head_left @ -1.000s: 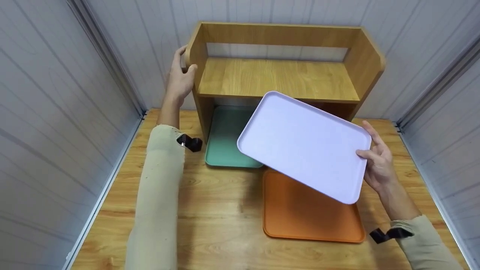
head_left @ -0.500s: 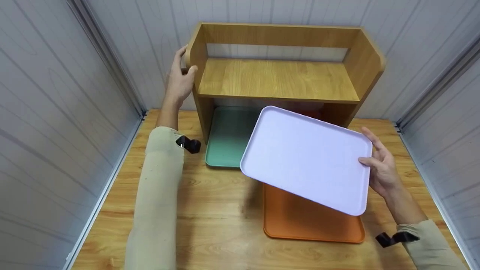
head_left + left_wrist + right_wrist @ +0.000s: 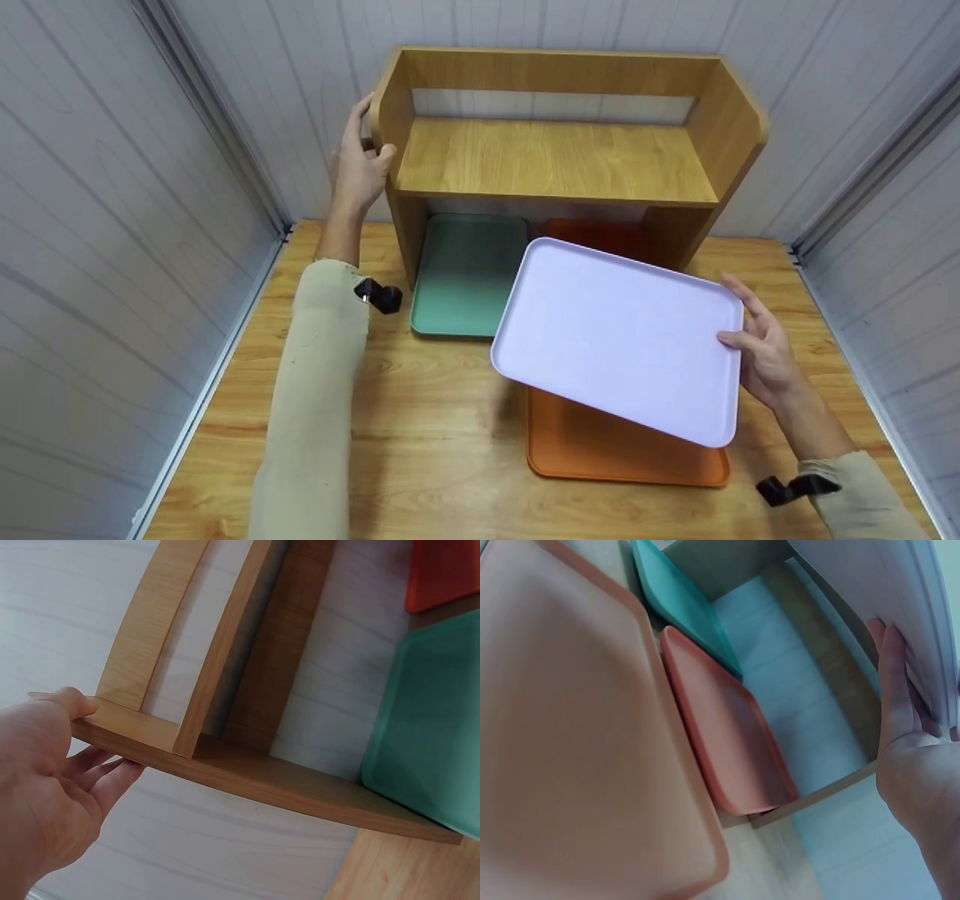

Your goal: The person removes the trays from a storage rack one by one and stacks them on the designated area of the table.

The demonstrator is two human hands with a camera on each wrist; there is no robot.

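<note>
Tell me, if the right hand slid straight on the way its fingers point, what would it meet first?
Probably the wooden shelf unit's right side panel; the right hand, gripping the lilac tray, points there, though depth is unclear.

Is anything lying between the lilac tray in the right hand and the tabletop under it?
Yes. A flat orange plastic tray lies on the wooden table right under the tilted lilac plastic tray that the right hand grips by its edge.

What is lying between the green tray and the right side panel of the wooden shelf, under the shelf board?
A red-orange tray lies there, beside the green tray and under the wooden shelf. The right wrist view shows it best.
</note>
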